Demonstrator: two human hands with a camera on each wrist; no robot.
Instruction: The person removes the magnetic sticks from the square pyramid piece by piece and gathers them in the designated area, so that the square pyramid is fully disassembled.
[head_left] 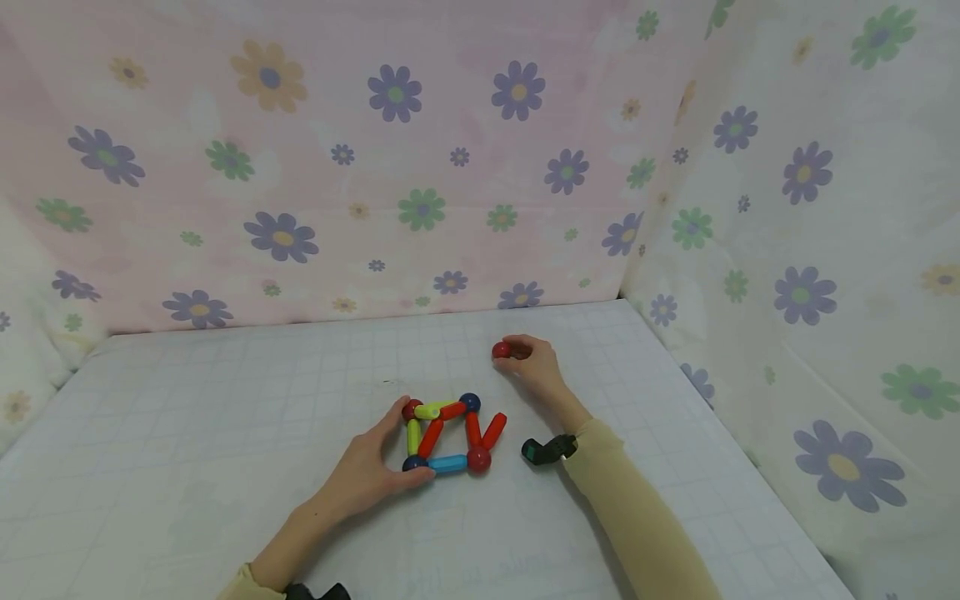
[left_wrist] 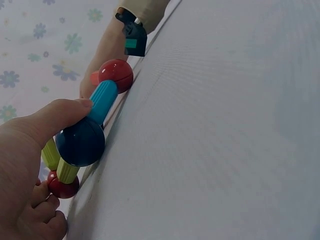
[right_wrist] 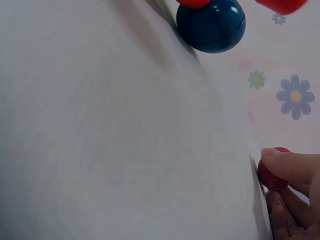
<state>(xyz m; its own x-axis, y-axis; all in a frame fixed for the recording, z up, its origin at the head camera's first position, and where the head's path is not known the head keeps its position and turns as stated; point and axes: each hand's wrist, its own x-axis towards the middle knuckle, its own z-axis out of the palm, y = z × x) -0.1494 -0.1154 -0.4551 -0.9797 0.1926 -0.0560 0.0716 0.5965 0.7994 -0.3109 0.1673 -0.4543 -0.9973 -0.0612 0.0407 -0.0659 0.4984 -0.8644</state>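
My left hand (head_left: 363, 471) holds a small frame of toy building rods and balls on the table, its thumb on the light blue rod (head_left: 450, 464) by the near dark blue ball (left_wrist: 81, 142) and its fingers by the far red ball (left_wrist: 63, 184). Red and yellow-green rods join the other corners, with another dark blue ball (head_left: 470, 402) at the back right. A red rod (head_left: 494, 431) slants up from the near right red ball (head_left: 479, 459). Beyond the frame, to the right, my right hand (head_left: 534, 367) pinches a loose red ball (right_wrist: 274, 172) between thumb and fingers, close over the table.
The white table (head_left: 225, 417) has faint grid lines and reaches back to a flowered cloth (head_left: 420, 167). A second flowered cloth (head_left: 825, 333) hangs along the right edge. A black wrist camera (head_left: 547, 450) sits on the right wrist.
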